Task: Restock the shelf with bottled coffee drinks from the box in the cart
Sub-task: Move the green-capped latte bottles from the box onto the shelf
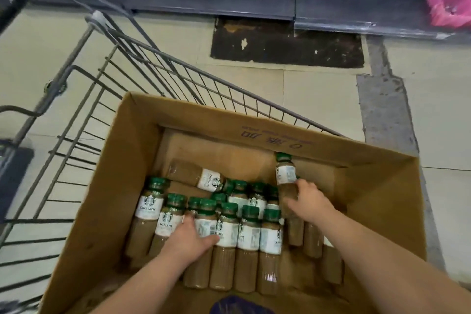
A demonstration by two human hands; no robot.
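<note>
Now right hand (309,201) grips raised bottle (285,173), cap toward far box (254,132) wall; left hand (187,239) clasps upright bottle (205,219)

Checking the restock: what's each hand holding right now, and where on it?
The right hand grips a bottle by its lower body, below the label. The left hand wraps a second bottle just under its label.

green-capped tan bottles (248,234); brown box (122,173); grey cart (84,99)
</note>
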